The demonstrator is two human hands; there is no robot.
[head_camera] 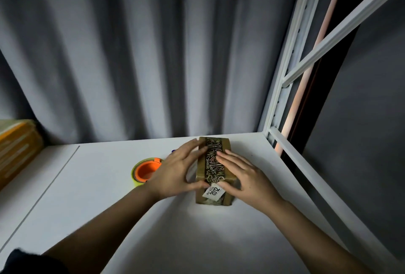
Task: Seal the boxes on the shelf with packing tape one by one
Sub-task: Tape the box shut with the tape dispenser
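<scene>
A small brown cardboard box (215,146) stands on the white shelf (153,219), with a strip of dark printed tape along its top and a white label reading 2012 on its near end. My left hand (175,170) lies against the box's left side, fingers spread over the top edge and thumb at the near corner. My right hand (243,175) rests flat on the top right of the box, fingers on the tape. A roll of yellow packing tape with an orange core (145,170) lies flat just left of my left hand.
Grey curtain folds hang behind the shelf. A white metal shelf frame (282,89) rises at the right, with a rail along the right edge. Stacked yellow-brown boxes (17,146) sit at the far left. A small blue object (173,151) peeks out behind my left hand.
</scene>
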